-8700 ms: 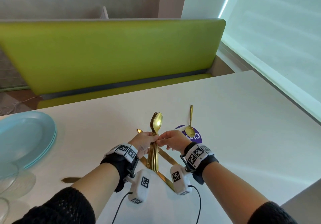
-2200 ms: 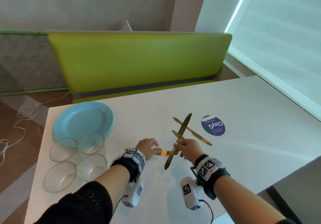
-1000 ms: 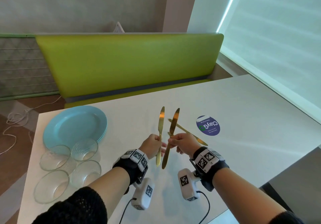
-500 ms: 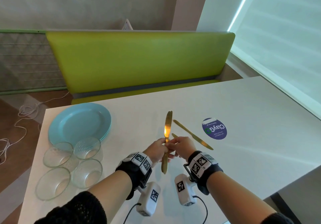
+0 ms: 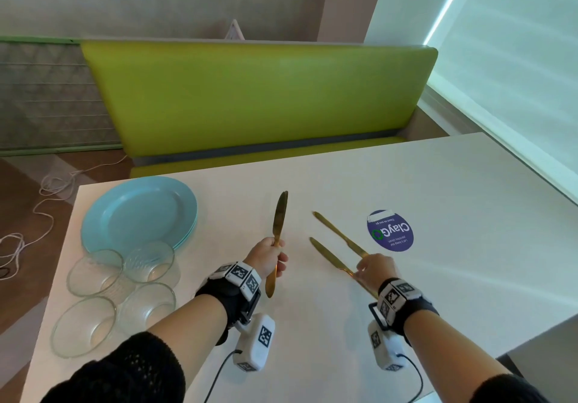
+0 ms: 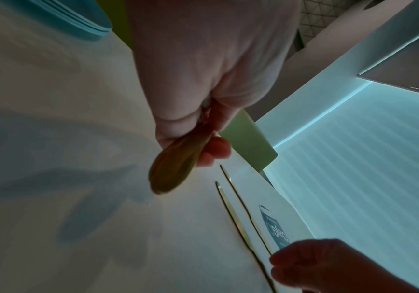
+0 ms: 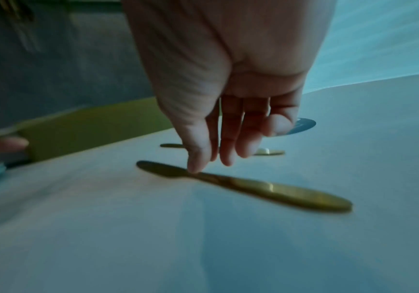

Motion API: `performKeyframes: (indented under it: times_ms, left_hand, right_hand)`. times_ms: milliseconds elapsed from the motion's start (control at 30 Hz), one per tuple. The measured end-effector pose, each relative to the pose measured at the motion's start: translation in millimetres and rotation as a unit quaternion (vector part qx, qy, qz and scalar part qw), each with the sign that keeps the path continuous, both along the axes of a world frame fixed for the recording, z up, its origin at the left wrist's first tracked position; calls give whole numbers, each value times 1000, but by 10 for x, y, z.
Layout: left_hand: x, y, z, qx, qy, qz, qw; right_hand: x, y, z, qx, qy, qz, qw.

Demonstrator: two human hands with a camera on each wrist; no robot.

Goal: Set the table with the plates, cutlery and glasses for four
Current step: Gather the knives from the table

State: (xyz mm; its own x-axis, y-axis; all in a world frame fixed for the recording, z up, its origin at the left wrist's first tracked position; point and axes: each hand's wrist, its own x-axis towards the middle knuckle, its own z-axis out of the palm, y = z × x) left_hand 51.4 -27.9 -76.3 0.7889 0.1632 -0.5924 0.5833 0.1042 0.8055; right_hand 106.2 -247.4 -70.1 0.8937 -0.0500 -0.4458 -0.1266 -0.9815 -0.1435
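Note:
My left hand (image 5: 275,252) grips gold knives (image 5: 279,218) held together, blades pointing up and away over the white table (image 5: 438,277). In the left wrist view the left hand (image 6: 203,138) curls round their handle end (image 6: 176,164). Two more gold knives lie side by side on the table, a nearer knife (image 5: 328,257) and a farther knife (image 5: 337,235). My right hand (image 5: 364,266) is lowered over their handles, fingers extended. In the right wrist view the right hand's (image 7: 213,158) thumb tip touches the nearer knife (image 7: 253,188); the farther knife (image 7: 268,152) is partly hidden behind the fingers.
A stack of light blue plates (image 5: 137,212) sits at the table's far left, with several glass bowls (image 5: 93,271) in front of it. A round purple sticker (image 5: 391,230) lies right of the knives. A green bench (image 5: 250,96) runs behind the table.
The hands were together on the upright knives. My right hand has let go and dropped right onto the knives on the table. My left hand keeps the knives and has drifted left.

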Motion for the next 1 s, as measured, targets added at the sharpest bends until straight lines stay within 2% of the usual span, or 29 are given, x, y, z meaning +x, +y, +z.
performKeyframes:
  times_ms: [200,533,700,767,833,933,1000]
  left_hand:
    - [28,-39,-12,13,7,10,1000]
    - [30,-110,-27,8,16,2,1000]
    - [13,-151,-17,8,21,7,1000]
    - [18,-167,-10,4,23,8,1000]
    - [35,-176,-9,0,28,5,1000]
    - [60,-187,9,1,37,3,999]
    - [71,-194,17,0,35,-2,999]
  right_hand:
    - [-92,54,-197,-73,-4,22,997]
    - [-75,49,-211,14,65,-100,993]
    - [-96,109,-175,46,83,-67,993]
    - [-92,164,-142,81,85,-46,992]
    - [-85,247,-96,155,78,-46,984]
    - [-90,437,6,302,85,-93,945]
    - [-90,573,80,366,97,-114,919]
